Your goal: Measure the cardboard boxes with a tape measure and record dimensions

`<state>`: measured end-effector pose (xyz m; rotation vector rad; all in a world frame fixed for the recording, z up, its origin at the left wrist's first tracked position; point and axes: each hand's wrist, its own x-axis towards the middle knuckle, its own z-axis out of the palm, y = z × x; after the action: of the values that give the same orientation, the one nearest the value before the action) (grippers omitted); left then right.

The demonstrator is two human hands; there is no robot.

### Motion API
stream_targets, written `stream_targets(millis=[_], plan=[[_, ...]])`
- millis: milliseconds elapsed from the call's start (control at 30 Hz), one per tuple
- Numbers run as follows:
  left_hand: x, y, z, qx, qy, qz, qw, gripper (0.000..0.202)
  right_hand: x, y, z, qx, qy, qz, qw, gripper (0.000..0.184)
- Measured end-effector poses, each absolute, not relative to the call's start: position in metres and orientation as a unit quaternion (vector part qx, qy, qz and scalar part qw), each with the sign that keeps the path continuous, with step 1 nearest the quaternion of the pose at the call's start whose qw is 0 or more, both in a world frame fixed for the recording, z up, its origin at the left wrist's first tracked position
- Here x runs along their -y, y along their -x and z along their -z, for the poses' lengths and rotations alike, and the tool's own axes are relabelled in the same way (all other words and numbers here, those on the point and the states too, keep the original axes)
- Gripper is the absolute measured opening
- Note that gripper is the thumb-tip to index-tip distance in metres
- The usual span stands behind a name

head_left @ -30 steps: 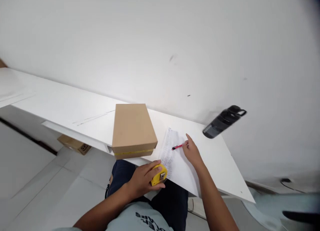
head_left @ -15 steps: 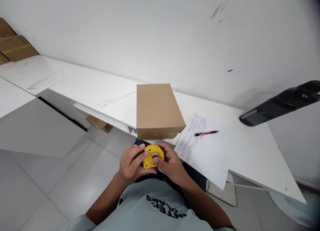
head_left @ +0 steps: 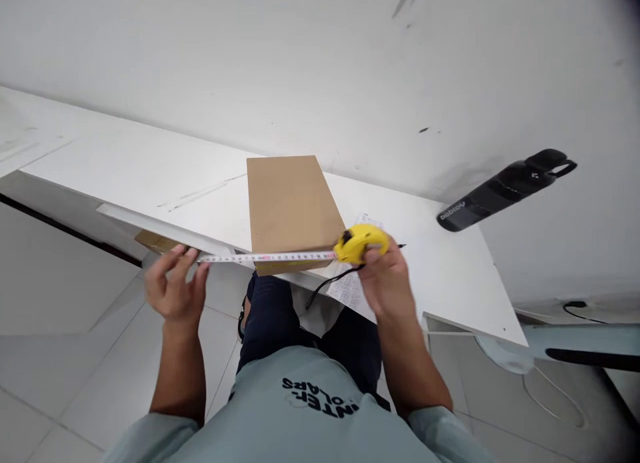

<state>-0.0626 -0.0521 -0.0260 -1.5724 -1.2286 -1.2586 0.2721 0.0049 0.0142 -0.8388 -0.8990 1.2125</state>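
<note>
Plainly, we gripped the yellow tape measure [head_left: 361,243] in our right hand [head_left: 387,279], just right of centre frame, while our left hand [head_left: 175,291], at centre left, pinched the end of the extended blade [head_left: 295,257], though blur softened that contact. Mid-frame, our blade crossed before the cardboard box [head_left: 295,199] on the white surface [head_left: 210,176].

Tape measure [head_left: 362,243] yellow; box [head_left: 293,203] brown; bottle [head_left: 500,195] black.
</note>
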Motion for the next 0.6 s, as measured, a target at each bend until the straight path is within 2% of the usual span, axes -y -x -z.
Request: stream_targets(millis=[67, 167, 333, 467, 600], plan=[[0.041, 0.068, 0.025, 0.488, 0.602, 0.515, 0.366, 0.044, -0.030, -0.293, -0.018, 0.365, 0.353, -0.498, 0.703, 0.044], [0.029, 0.058, 0.027, 0.487, 0.650, 0.491, 0.317, 0.039, -0.062, -0.309, -0.014, 0.360, 0.342, -0.472, 0.728, 0.043], [0.015, 0.037, 0.036, 0.447, 0.685, 0.515, 0.259, 0.036, -0.084, -0.298, 0.009, 0.391, 0.341, -0.488, 0.701, 0.050], [0.013, 0.034, 0.040, 0.450, 0.688, 0.519, 0.235, 0.033, -0.080, -0.288, 0.018, 0.426, 0.308, -0.499, 0.689, 0.043], [0.014, 0.028, 0.039, 0.456, 0.712, 0.498, 0.193, 0.040, -0.075, -0.290, 0.020, 0.426, 0.312, -0.496, 0.690, 0.043]])
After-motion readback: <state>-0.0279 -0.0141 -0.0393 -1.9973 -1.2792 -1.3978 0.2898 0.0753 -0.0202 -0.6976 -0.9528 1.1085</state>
